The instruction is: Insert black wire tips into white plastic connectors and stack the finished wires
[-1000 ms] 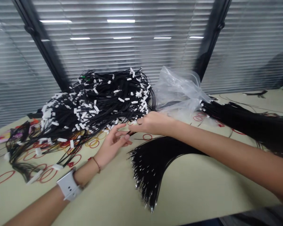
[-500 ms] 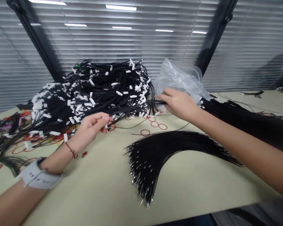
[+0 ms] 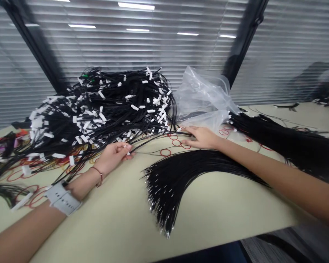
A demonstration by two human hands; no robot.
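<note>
My left hand [image 3: 115, 156], below a watch with a pale strap [image 3: 63, 197], pinches the white connector [image 3: 127, 149] of some thin black cables [image 3: 153, 136]. These cables stretch right toward my right hand [image 3: 201, 137], whose fingers are spread over their far part near the plastic bag. Whether its fingertips touch the cables is hard to tell. Behind my left hand lies a big heap of black cables with white connectors [image 3: 126, 98]. A curved bundle of black wires with metal tips [image 3: 178, 175] lies in front of my right hand.
A clear plastic bag [image 3: 203, 95] stands behind my right hand. Red rings [image 3: 165, 152] lie around the table's middle. More black wires [image 3: 285, 142] are at the right, coloured wires [image 3: 5, 146] at the left. Window blinds [image 3: 159, 44] rise behind the table [image 3: 112, 226].
My right hand has moved down and its fingers have spread, leaving the cables stretched in view. My left hand has shifted slightly right and down. The view has shifted a little.
</note>
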